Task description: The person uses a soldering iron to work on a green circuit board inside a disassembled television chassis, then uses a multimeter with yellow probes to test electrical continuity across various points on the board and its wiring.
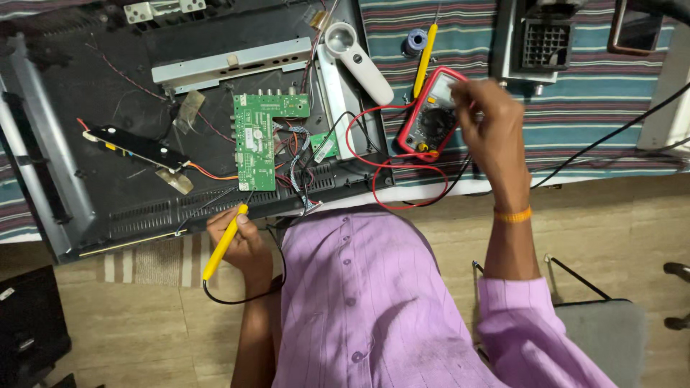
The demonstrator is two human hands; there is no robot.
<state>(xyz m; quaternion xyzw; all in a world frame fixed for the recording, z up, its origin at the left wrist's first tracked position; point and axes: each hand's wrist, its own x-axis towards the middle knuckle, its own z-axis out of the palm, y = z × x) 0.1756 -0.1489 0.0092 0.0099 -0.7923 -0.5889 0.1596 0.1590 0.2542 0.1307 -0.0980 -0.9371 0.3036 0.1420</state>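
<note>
My left hand (243,243) grips a yellow test probe (224,243), its tip pointing up at the lower edge of a green circuit board (255,140). That board sits inside an opened black flat-screen chassis (108,144). My right hand (487,113) rests on the right side of a red-cased multimeter (430,118), fingers on its dial area. Red and black leads (388,190) loop from the meter across the chassis edge. A second yellow probe (425,52) lies above the meter.
A white handheld magnifier (357,61) lies on the chassis next to the meter. A striped cloth (596,86) covers the table. A grey box with a black grille (540,43) stands at the back right. A black cable (611,136) crosses the cloth. A chair (596,327) stands at lower right.
</note>
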